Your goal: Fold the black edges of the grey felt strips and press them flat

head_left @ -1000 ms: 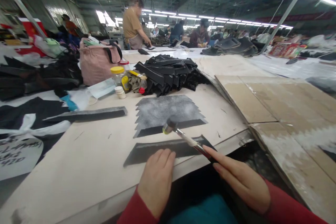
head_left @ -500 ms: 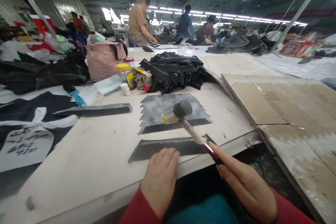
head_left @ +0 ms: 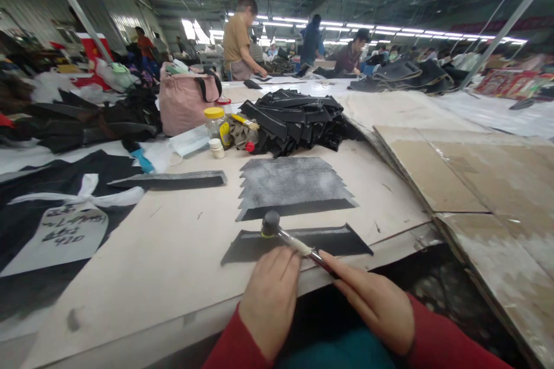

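Note:
My right hand (head_left: pixel 372 302) grips the handle of a small hammer (head_left: pixel 285 235) whose black head rests on a dark strip of material (head_left: pixel 341 241) near the table's front edge. My left hand (head_left: pixel 270 294) lies flat with fingers together on the near edge of that strip, holding it down. Just beyond lies a fanned set of grey strips (head_left: pixel 294 185) with a saw-tooth outline. Another long dark strip (head_left: pixel 173 180) lies to the left.
A heap of black strips (head_left: pixel 294 118), a yellow-lidded jar (head_left: pixel 215 121), a small white pot (head_left: pixel 216 148), a face mask (head_left: pixel 188 141) and a pink bag (head_left: pixel 184 98) sit further back. Cardboard sheets (head_left: pixel 454 167) cover the right. Other people work at far tables.
The hammer was raised half a second ago and has come down onto the dark strip, further left. My left hand stayed on the strip. The view shifted slightly.

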`<state>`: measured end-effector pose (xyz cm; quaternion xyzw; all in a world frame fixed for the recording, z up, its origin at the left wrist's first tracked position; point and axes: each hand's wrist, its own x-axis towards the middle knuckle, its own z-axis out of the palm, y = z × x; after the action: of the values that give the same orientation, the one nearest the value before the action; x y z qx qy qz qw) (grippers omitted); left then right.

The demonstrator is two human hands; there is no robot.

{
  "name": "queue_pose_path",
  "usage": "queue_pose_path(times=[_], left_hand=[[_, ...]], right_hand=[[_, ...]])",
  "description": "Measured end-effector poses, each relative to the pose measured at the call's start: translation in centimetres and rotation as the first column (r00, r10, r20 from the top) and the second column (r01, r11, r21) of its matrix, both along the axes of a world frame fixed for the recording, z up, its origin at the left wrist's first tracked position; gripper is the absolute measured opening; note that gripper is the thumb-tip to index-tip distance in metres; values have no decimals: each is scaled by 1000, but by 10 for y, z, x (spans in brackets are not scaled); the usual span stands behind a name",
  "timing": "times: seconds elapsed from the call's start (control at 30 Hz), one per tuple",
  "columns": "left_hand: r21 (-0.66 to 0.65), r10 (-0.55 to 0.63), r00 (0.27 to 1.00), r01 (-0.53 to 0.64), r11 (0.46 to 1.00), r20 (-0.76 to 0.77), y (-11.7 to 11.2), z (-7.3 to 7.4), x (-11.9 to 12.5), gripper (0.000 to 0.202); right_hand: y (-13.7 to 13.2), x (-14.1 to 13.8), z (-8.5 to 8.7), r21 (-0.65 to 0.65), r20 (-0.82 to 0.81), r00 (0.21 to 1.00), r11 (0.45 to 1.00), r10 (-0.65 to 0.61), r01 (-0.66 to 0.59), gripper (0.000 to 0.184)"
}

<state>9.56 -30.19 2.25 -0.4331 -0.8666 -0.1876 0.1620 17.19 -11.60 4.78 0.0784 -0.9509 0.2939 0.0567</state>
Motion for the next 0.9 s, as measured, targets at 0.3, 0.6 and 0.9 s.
queue_pose_path(times=[0.3,0.6,0.9], left_hand=[[17,2,1000,-1,1000,-25,-4,-1,4,34],[13,32,999,-32,999,14,-5,-2,6,33],[16,41,999,-42,999,13,-4,0,6,31]], right_hand=[[-6,-11,13,-19,-34,999,1000,15,-15,44],[-9,-20,24,-7,-52,997,998,59,-59,43],[-7,-20,14,-11,40,996,997,80,-80,42]])
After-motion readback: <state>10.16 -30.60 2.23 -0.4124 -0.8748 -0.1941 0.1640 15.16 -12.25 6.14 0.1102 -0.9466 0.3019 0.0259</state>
